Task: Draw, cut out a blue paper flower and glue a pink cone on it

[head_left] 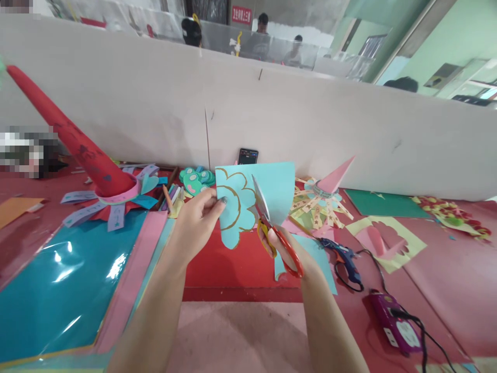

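Observation:
My left hand pinches the left edge of a light blue paper sheet between thumb and fingers. Brown scalloped and curved lines are drawn on the sheet, and its lower left part has a cut, wavy edge. My right hand is wrapped round the red and yellow handles of a pair of scissors. The blades lie at the sheet's middle, pointing up and left, beside the drawn scallops. Below the sheet, a red sheet lies on the table, with another light blue piece under my right wrist.
A tall red paper cone stands left, above a blue glossy sheet. At the back are a phone and a pink cone. On the right lie a glue gun, a purple power box with cables, and a green sheet.

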Motion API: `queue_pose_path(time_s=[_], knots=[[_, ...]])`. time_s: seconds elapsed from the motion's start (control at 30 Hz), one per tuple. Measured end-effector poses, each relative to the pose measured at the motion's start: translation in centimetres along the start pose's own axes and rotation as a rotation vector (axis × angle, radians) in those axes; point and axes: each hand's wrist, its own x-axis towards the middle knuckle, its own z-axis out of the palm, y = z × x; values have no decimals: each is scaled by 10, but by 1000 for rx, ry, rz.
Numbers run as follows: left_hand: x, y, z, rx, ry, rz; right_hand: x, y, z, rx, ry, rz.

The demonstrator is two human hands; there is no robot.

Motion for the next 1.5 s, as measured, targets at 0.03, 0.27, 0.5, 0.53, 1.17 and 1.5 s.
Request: queue_pose_path(time_s=[0.03, 0.27, 0.5, 0.53, 1.17, 1.5], knots=[[0, 0, 0, -3, 1, 4, 0, 0, -1, -10, -25, -18], [0, 1, 1, -57, -10, 11, 0, 5, -5, -45, -94, -73], [0, 1, 1, -106, -1, -10, 0, 5, -3, -9, -70, -77], [0, 1, 1, -115, 8, -10, 0, 6, -3, -19, -67, -79], [0, 1, 4, -115, -23, -6, 0, 13, -2, -45, -53, -56], [2, 4, 4, -194, -27, -16, 2, 16, -4, -78, -54, -52]])
